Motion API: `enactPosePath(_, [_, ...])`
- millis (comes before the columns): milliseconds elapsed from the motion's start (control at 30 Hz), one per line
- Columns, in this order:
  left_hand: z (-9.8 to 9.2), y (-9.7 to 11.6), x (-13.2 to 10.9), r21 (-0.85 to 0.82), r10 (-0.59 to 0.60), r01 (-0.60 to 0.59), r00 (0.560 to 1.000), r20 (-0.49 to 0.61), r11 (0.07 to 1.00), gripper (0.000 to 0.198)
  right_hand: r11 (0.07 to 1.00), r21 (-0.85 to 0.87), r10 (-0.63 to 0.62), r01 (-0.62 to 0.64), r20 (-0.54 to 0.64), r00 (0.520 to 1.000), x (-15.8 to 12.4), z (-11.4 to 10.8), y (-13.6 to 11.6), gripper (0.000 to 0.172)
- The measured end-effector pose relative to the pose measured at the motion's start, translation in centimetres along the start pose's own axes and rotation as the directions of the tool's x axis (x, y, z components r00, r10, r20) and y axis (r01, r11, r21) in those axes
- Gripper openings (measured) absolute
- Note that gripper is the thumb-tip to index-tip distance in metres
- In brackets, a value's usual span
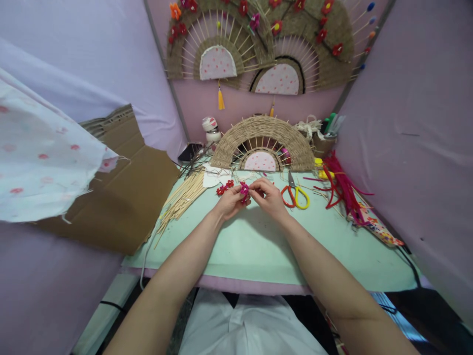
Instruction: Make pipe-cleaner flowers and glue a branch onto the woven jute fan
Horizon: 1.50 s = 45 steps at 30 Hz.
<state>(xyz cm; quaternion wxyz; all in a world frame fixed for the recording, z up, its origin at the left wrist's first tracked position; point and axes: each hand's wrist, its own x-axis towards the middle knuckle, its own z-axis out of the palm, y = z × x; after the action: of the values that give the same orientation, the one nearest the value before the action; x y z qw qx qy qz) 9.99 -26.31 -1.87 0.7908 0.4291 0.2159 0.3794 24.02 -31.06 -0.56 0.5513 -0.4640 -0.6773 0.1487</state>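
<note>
My left hand (232, 202) pinches a small magenta pipe-cleaner flower (244, 190) above the middle of the table. From the other side, the fingers of my right hand (269, 195) are closed at the same flower's edge. Just behind my left hand lie several red pipe-cleaner flowers (225, 187). Scissors (295, 194) with one red and one yellow handle rest right of my right hand, blades pointing away. A half-round woven fan (264, 127) with a dotted cloth centre stands upright behind both hands.
Thin wooden sticks (180, 198) and brown cardboard (121, 197) under dotted cloth (40, 153) are at left. Magenta pipe cleaners (345, 190) lie at right, near a pot (323, 144) of tools. A phone (189, 152) sits back left. Decorated fans (306, 64) hang behind.
</note>
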Motion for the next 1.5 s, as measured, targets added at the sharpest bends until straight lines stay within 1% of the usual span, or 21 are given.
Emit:
enactPosePath(33, [0.1,0.0,0.1,-0.002,0.007,-0.007,1.000,-0.021,1.000,0.031,1.000,-0.004,0.013,-0.013,-0.018,1.000,0.0,0.0,0.0,0.009])
enactPosePath(100, [0.3,-0.2,0.2,-0.004,0.039,-0.039,0.994,-0.103,0.999,0.030,0.999,-0.010,0.046,-0.047,-0.088,0.995,-0.1,0.0,0.0,0.011])
enactPosePath(200, [0.4,-0.5,0.7,0.034,0.095,-0.090,0.960,-0.264,0.995,0.028,0.996,-0.043,0.068,-0.078,-0.210,0.975,-0.2,0.0,0.1,0.012])
enactPosePath(233, [0.4,-0.7,0.8,0.061,0.117,-0.104,0.947,-0.299,0.993,0.027,0.996,-0.059,0.059,-0.074,-0.225,0.973,-0.2,0.0,0.1,0.011])
enactPosePath(300, [0.3,-0.9,1.0,0.148,0.183,-0.141,0.926,-0.330,0.979,0.025,0.994,-0.097,0.028,-0.050,-0.213,0.977,-0.3,0.1,0.1,0.009])
enactPosePath(433, [0.0,-1.3,1.1,0.372,0.342,-0.220,0.889,-0.304,0.902,0.021,0.987,-0.161,-0.010,-0.020,-0.183,0.983,-0.4,0.3,0.3,0.009])
enactPosePath(500, [-0.2,-1.5,1.1,0.439,0.385,-0.239,0.879,-0.281,0.866,0.020,0.983,-0.183,-0.009,-0.027,-0.190,0.982,-0.4,0.4,0.5,0.010])
enactPosePath(600, [-0.3,-1.6,1.1,0.496,0.420,-0.254,0.871,-0.256,0.830,0.019,0.976,-0.217,-0.017,-0.025,-0.188,0.982,-0.4,0.4,0.7,0.009])
enactPosePath(800, [-0.2,-1.6,1.0,0.560,0.453,-0.269,0.864,-0.219,0.783,0.014,0.963,-0.268,-0.043,0.002,-0.146,0.988,-0.3,0.3,0.5,0.006])
enactPosePath(933, [0.0,-1.4,0.7,0.605,0.472,-0.275,0.860,-0.193,0.747,0.013,0.948,-0.317,-0.060,0.014,-0.138,0.989,-0.3,0.2,0.7,0.008])
enactPosePath(1067, [-0.3,-1.6,0.9,0.629,0.488,-0.283,0.854,-0.179,0.724,0.013,0.930,-0.366,-0.087,0.041,-0.111,0.990,-0.4,0.2,0.8,0.011])
enactPosePath(1233, [-1.0,-1.9,1.2,0.640,0.503,-0.289,0.845,-0.178,0.712,0.014,0.930,-0.367,-0.072,0.024,-0.116,0.991,-0.4,0.4,0.6,0.005])
enactPosePath(1367, [-1.1,-1.9,1.2,0.648,0.526,-0.295,0.828,-0.193,0.703,0.014,0.928,-0.369,-0.096,0.055,-0.096,0.991,-0.3,0.4,0.5,0.004])
enactPosePath(1500, [-1.1,-1.9,1.1,0.654,0.540,-0.309,0.822,-0.181,0.690,0.013,0.925,-0.375,-0.102,0.055,-0.105,0.989,-0.3,0.5,0.6,0.006])
